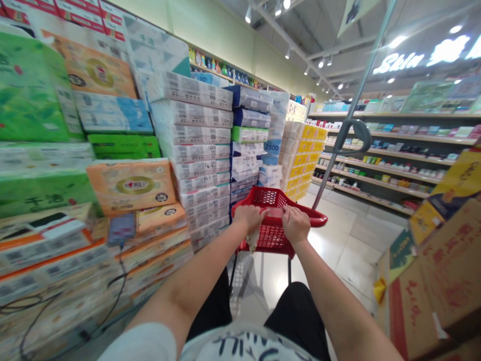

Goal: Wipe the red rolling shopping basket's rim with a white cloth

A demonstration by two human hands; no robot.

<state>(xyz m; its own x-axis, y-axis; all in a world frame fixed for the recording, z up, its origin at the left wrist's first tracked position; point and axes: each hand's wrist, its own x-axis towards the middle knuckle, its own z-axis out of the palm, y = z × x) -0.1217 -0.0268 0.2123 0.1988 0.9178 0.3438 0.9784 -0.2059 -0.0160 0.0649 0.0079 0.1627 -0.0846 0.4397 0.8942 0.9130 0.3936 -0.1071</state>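
A red plastic shopping cart (318,219) with perforated basket walls stands right in front of me. My left hand (248,218) is closed over the left part of its handle. Below that hand hangs a small pale, patterned piece, perhaps cloth; I cannot tell whether the fingers hold it too. My right hand (296,224) wraps round the handle further right, thumb and fingers curled over it. The part of the basket between my hands shows nothing I can make out inside. A grey metal pole with a curled grey hook (353,136) rises at the cart's right side.
Tall stacks of tissue packs (201,145) line the left side, with orange packs (131,185) nearer me and a loose cable (119,286) over them. Yellow-white packs (306,150) stand ahead. Cardboard boxes (451,265) crowd the right. Shelves (391,135) run behind a pale tiled floor (338,245).
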